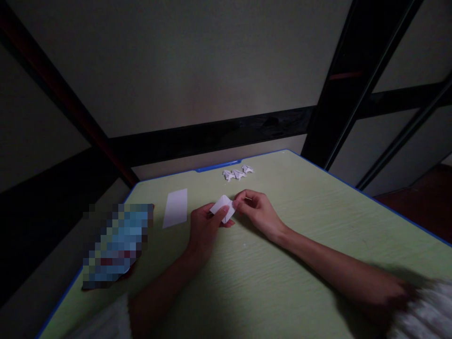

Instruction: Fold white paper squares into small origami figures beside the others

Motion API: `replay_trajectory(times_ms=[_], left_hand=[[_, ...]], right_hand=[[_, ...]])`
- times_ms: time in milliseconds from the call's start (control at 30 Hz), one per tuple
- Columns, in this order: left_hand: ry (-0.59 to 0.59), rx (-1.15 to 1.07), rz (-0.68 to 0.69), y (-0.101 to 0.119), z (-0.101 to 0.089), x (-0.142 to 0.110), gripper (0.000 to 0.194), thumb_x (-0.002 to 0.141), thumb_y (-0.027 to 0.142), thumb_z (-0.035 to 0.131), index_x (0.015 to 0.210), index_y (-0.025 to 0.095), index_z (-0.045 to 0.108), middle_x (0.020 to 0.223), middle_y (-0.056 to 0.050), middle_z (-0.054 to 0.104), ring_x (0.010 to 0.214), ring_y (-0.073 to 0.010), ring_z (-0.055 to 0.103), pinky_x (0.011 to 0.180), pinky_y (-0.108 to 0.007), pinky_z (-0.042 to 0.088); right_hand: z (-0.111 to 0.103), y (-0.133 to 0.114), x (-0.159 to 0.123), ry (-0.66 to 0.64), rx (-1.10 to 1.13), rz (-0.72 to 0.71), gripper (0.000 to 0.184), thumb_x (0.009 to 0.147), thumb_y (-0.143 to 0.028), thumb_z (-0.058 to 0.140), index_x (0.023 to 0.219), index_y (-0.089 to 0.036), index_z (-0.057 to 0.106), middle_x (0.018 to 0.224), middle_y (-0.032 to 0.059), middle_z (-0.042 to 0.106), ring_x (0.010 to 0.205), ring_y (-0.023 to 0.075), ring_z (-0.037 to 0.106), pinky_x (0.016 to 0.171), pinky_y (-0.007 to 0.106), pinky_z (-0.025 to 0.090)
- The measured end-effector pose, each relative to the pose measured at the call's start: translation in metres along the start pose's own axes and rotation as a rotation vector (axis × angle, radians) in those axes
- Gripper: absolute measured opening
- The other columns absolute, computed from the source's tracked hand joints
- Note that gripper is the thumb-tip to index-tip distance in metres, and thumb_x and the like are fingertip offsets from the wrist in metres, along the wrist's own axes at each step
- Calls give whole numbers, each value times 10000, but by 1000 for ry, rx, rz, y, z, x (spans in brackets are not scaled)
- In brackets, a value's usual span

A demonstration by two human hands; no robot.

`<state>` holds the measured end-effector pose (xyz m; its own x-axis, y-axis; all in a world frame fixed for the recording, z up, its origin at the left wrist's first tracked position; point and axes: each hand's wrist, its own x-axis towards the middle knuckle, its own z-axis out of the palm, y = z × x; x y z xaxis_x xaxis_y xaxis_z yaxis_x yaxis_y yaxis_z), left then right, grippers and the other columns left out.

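Note:
A small folded white paper (219, 203), roughly diamond-shaped with crease lines, is held just above the table. My left hand (206, 230) grips it, thumb on top and fingers underneath. At the paper's right corner, my right hand (257, 209) pinches the edge between thumb and forefinger. Beyond my hands, three small folded paper figures (238, 174) stand in a row near the back of the table. To the left of my left hand lies a flat white paper sheet (175, 208).
The pale green table (303, 197) has a blue edge, with a blue strip (219, 166) at the back. On the left lies a blurred-out bluish item (122, 245). Light panels with dark bands (219, 134) rise right behind the table.

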<state>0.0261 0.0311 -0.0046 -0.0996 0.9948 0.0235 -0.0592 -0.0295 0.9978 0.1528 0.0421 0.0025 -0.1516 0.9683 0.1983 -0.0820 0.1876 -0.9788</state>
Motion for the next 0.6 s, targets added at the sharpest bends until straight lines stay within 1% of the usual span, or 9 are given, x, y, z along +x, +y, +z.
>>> replay_trajectory(times_ms=[67, 133, 267, 400, 600], left_hand=[[0, -24, -18, 0, 0, 0, 146, 569, 230, 659, 625, 101, 621, 484, 18, 608, 388, -83, 525, 431, -194, 434], [-23, -61, -25, 0, 0, -1, 148, 564, 231, 663, 627, 102, 626, 497, 16, 612, 406, -87, 536, 439, -195, 440], [-43, -80, -26, 0, 0, -1, 168, 573, 243, 657, 653, 97, 642, 498, 9, 613, 418, -87, 530, 451, -199, 446], [-60, -74, -27, 1, 1, -2, 170, 577, 243, 659, 651, 91, 646, 533, -9, 628, 431, -86, 529, 460, -204, 457], [-84, -86, -46, 0, 0, -2, 154, 578, 246, 665, 645, 109, 645, 547, 5, 628, 467, -92, 552, 488, -208, 473]], right_hand=[[0, 2, 1, -6, 9, 19, 100, 625, -213, 554, 588, -136, 502, 520, -32, 473, 494, 75, 407, 513, 234, 313], [0, 3, 1, -14, 34, 34, 108, 626, -222, 562, 596, -134, 507, 512, -29, 486, 487, 76, 414, 512, 235, 314], [-1, 5, 0, -11, 57, 37, 87, 617, -197, 558, 589, -131, 508, 529, -18, 509, 495, 78, 423, 520, 239, 317], [-1, 5, 0, -11, 73, 13, 59, 604, -162, 545, 574, -134, 504, 574, -5, 530, 531, 86, 450, 546, 246, 342], [-2, 2, 0, -11, 44, -38, 97, 604, -151, 559, 540, -141, 486, 631, 13, 547, 579, 98, 484, 581, 256, 373]])
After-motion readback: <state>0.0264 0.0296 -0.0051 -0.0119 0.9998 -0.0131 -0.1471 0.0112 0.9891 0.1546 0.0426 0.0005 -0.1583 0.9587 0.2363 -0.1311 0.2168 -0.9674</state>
